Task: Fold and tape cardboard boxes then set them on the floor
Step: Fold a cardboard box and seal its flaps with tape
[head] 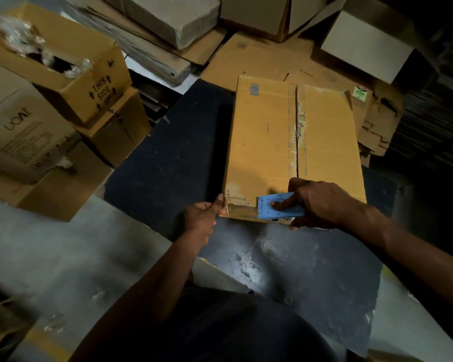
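Observation:
A brown cardboard box (267,142) lies on a dark mat (168,163), its two top flaps meeting along a ragged centre seam with old tape scraps. My right hand (322,202) grips a blue tape dispenser (277,207) pressed against the box's near edge, just below the seam. My left hand (204,215) pinches the box's near left corner, thumb on top.
Stacked boxes stand at the left, one printed "THIS SIDE UP" (100,92) with plastic wrap inside. Flattened cardboard (262,56) and pale boxes (369,43) crowd the back and right. Grey concrete floor (50,252) lies at the near left.

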